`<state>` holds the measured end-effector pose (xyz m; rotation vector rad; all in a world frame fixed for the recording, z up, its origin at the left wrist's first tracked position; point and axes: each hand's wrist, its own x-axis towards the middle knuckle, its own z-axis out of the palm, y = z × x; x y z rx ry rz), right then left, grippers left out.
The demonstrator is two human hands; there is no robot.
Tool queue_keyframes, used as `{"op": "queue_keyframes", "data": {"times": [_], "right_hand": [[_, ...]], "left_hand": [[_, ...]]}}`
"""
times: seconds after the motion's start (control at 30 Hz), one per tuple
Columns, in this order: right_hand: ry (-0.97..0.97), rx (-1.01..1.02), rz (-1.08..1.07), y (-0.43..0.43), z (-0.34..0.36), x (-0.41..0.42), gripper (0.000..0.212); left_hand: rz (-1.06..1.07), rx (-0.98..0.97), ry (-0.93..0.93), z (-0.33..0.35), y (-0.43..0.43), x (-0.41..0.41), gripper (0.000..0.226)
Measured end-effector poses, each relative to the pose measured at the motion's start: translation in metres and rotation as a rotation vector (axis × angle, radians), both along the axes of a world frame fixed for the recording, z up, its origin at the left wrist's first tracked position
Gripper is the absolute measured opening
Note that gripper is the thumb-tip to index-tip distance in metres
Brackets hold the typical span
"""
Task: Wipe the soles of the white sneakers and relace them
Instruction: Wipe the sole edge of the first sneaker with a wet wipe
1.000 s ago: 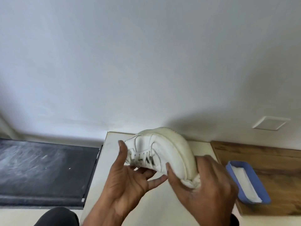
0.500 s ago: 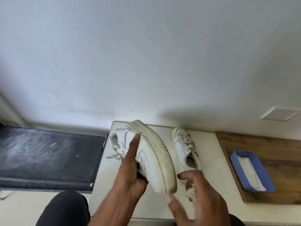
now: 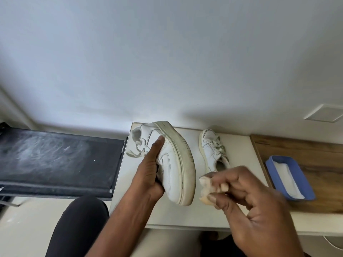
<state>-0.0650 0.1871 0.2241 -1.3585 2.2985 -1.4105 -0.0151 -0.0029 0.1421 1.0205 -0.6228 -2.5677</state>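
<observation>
Risen since half a second ago, the right hand (image 3: 259, 206) at 5 o'clock pinches a blurred, crumpled wipe (image 3: 207, 188). At centre the left hand (image 3: 148, 175) grips the tilted sneaker (image 3: 173, 164) by its soft upper above the surface (image 3: 239, 156); light and stiff-soled, it likely suits that hold. Its tread faces away; the other sneaker (image 3: 210, 145) stands at 1 o'clock.
</observation>
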Motion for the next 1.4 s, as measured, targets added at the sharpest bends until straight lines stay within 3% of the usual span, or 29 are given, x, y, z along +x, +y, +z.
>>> {"op": "queue_keyframes", "data": {"times": [0.1,0.23,0.33,0.4,0.53,0.77,1.07,1.23,1.4], "right_hand": [[0.28,-0.015,-0.006,-0.005,-0.01,0.006,0.009],[0.386,-0.021,0.008,-0.009,-0.032,0.012,0.006],[0.559,-0.029,0.025,-0.013,-0.045,0.015,0.012],[0.609,-0.056,0.041,-0.015,-0.047,0.014,0.011],[0.587,-0.092,0.036,-0.019,-0.04,0.013,0.019],[0.568,-0.107,-0.022,-0.023,-0.038,0.019,0.006],[0.517,-0.146,-0.101,-0.026,-0.034,0.019,0.009],[0.455,-0.098,-0.083,-0.036,-0.012,-0.01,0.005],[0.496,0.047,-0.003,-0.036,-0.008,-0.005,0.013]], "left_hand": [[0.019,0.017,-0.017,-0.004,-0.002,0.0,0.046],[0.034,0.034,-0.003,-0.006,-0.003,-0.001,0.028],[0.02,0.04,0.017,-0.004,0.0,-0.001,0.034],[0.002,0.056,0.04,-0.002,0.001,0.0,0.024],[-0.018,0.098,0.051,-0.006,0.001,-0.001,0.046],[-0.028,0.136,0.065,-0.008,0.0,-0.003,0.042],[-0.005,0.118,0.087,-0.013,0.006,-0.007,0.042],[0.009,0.035,0.059,-0.016,0.009,-0.007,0.066],[-0.025,0.108,0.056,-0.024,-0.001,-0.007,0.086]]}}
